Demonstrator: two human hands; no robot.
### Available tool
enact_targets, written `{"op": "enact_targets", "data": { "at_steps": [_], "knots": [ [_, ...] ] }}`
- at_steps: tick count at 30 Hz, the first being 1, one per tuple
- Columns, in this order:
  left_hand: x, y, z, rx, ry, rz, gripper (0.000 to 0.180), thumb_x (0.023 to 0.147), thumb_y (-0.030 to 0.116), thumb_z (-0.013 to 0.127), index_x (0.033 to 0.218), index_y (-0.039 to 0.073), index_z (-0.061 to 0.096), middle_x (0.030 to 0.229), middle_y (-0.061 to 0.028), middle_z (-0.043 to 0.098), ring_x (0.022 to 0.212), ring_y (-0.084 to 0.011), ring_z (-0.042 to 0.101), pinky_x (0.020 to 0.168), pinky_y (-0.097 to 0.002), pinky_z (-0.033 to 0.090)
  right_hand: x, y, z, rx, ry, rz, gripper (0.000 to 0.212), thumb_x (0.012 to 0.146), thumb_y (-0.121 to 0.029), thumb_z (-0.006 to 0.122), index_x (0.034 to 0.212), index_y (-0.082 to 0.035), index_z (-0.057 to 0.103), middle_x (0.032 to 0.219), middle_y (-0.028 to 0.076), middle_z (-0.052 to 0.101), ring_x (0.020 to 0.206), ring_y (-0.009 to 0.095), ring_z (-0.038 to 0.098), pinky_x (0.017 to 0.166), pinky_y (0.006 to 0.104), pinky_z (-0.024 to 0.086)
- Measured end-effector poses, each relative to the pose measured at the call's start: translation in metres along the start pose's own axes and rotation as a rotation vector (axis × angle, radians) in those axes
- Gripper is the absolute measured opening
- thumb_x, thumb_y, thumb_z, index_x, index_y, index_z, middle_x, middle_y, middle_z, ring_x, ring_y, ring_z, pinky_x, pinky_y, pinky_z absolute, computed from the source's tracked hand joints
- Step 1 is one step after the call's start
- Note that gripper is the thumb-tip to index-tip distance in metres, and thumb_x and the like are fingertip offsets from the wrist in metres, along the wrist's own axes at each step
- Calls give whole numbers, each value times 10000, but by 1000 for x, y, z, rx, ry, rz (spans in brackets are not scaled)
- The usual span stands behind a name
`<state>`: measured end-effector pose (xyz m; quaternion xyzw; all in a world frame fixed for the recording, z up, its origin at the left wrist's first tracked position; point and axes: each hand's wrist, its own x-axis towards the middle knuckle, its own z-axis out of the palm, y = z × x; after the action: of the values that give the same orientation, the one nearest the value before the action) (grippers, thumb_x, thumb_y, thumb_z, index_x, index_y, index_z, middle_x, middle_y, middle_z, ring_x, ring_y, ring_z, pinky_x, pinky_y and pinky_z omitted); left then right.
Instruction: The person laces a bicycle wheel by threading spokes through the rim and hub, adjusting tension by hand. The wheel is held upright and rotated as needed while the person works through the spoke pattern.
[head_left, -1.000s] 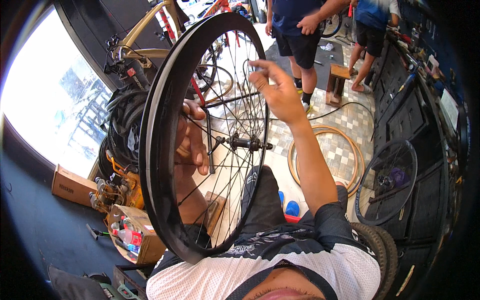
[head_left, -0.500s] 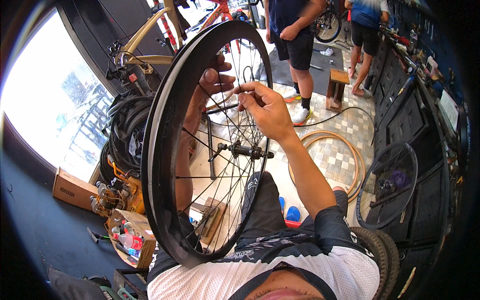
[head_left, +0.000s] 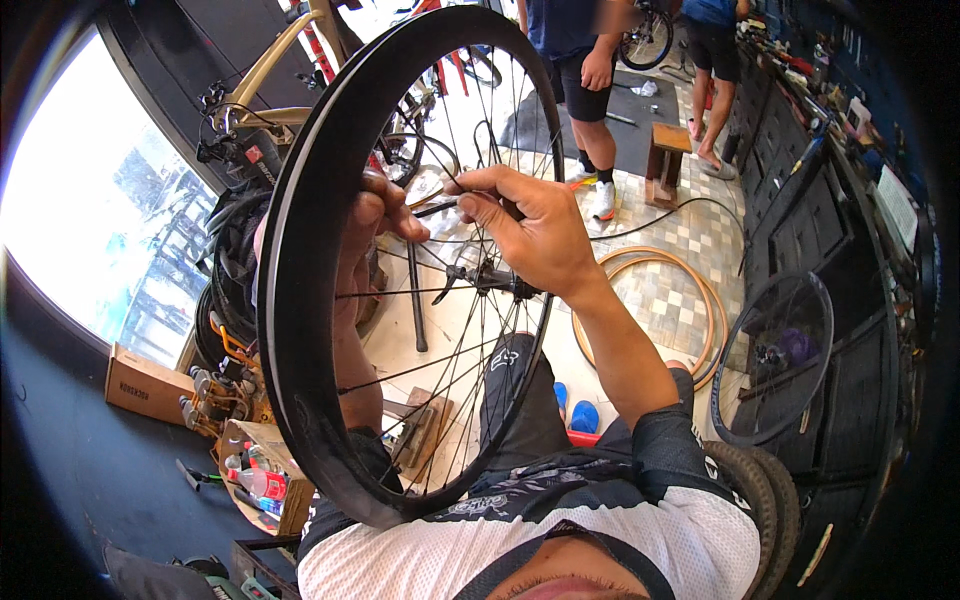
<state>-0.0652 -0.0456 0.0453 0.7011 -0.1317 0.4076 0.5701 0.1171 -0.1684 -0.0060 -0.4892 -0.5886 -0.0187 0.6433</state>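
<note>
A bicycle wheel (head_left: 297,270) with a deep black rim stands upright before me, its lower part against my lap. It has thin black spokes and a black hub (head_left: 487,282); no tyre is on it. My left hand (head_left: 385,208) is curled closed at the rim's inner side, among the spokes, and the rim hides part of it. With thumb and forefinger pressed together, my right hand (head_left: 530,225) pinches a thin spoke above the hub. Its other fingers are folded.
Two tan tyres (head_left: 590,345) lie on the tiled floor. Another wheel (head_left: 722,380) leans on dark cabinets (head_left: 815,220) at right. A wooden stool (head_left: 665,160) stands near two other people. At left are a cardboard box (head_left: 150,387) and a carton of bottles (head_left: 290,505).
The wheel has shifted up and slightly left. My left hand has moved down and closer to the rim, its fingers more curled. My right hand stays pinched, a little lower and further left.
</note>
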Motion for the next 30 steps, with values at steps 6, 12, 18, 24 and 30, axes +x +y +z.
{"op": "enact_targets", "data": {
  "at_steps": [6,12,18,24,30],
  "knots": [
    [-12,4,0,31,63,36,293,1071,233,659,1249,3,623,1083,-110,639,867,-220,697,792,-458,614,-1,-3,2,-75,-22,-57,188,977,-66,759,1152,4,753,1043,109,800,927,170,757,835,296,576],
    [-23,-9,-11,6,103,39,336,1036,257,710,1232,-9,650,1111,-146,666,917,-247,733,852,-485,648,-5,8,9,-70,3,-89,181,991,-195,743,1144,-101,753,955,157,779,831,330,769,709,389,573],
    [-14,-9,-28,-98,10,-44,353,1001,210,749,1268,-6,667,1085,-164,691,1006,-273,743,898,-526,656,-4,2,5,-127,-52,-5,205,987,-195,749,1169,-101,751,965,152,776,806,307,765,735,377,580],
    [-11,-10,-25,17,-19,93,241,966,142,775,1172,25,727,989,-127,673,930,-259,701,883,-497,652,-10,-11,18,-63,161,-332,268,951,-145,776,1206,-73,739,1004,108,757,812,283,763,698,378,594],
    [-7,-19,-14,-138,3,22,271,1000,176,751,1208,15,682,944,-109,646,911,-218,687,788,-438,644,-20,16,36,49,-125,-267,215,953,-163,756,1164,-121,765,947,96,772,800,278,765,671,367,591]
  ]
}}
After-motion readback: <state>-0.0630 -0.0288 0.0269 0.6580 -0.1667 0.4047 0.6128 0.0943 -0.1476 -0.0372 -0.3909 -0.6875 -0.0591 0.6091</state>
